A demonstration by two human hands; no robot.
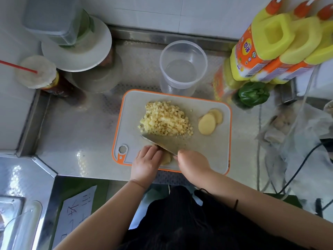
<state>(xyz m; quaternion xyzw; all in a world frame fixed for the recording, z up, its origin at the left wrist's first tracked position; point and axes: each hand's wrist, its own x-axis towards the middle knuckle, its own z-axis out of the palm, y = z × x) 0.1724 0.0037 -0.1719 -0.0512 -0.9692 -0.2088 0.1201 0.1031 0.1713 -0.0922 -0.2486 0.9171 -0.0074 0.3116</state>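
A grey cutting board (pixel 212 152) with an orange rim lies on the steel counter. A heap of diced potato (pixel 165 120) sits at its middle, and a few potato slices (pixel 209 121) lie to the right. Near the board's front edge my left hand (pixel 147 159) holds down a small stack of potato slices (pixel 166 157) with curled fingers. My right hand (pixel 192 162) grips the handle of a broad knife (pixel 162 144), whose blade runs up and to the left, resting against the left hand's knuckles over the stack.
A clear empty plastic tub (pixel 182 67) stands behind the board. Yellow and orange bottles (pixel 273 46) and a green pepper (pixel 254 94) are at the right, with plastic bags (pixel 295 130) and cables. A cup with a red straw (pixel 36 73) and stacked plates (pixel 77 47) stand at the left.
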